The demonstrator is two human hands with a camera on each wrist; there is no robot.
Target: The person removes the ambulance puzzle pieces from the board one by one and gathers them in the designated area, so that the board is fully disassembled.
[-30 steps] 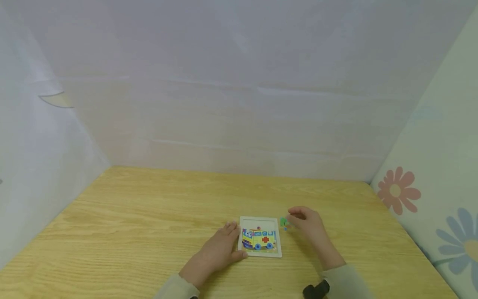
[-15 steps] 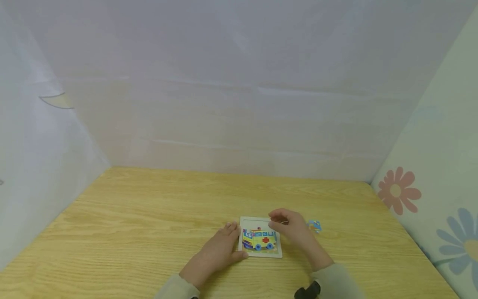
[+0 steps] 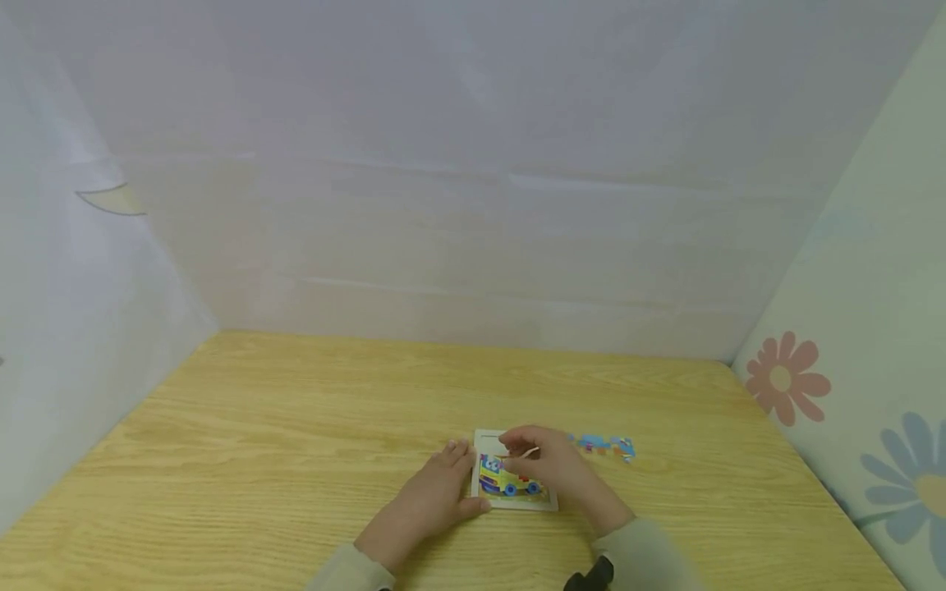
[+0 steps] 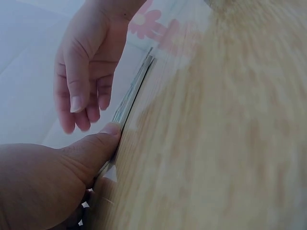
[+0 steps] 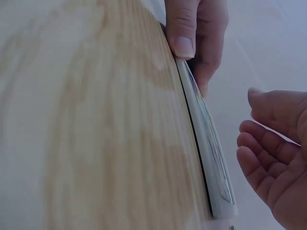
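A small white-framed puzzle board (image 3: 517,505) lies on the wooden table, showing a yellow ambulance (image 3: 491,484) with blue wheels. My left hand (image 3: 434,491) rests at the board's left side, its thumb on the lower-left corner and its fingers along the left edge. Over the board hovers my right hand (image 3: 554,466), bent, with thumb and index tips apart above the picture. In the right wrist view the right hand (image 5: 278,148) shows nothing between its fingers. It hides the board's right part from the head view.
Loose puzzle pieces (image 3: 602,444), mostly blue, lie on the table (image 3: 310,427) just right of the board, partly behind the right hand. A pale wall cloth (image 3: 473,246) stands behind the table, and a flower-patterned one (image 3: 872,328) at the right.
My right hand has moved left, from beside the loose pieces to over the board, uncovering blue pieces. The green piece seen earlier no longer shows. The left hand has stayed put.
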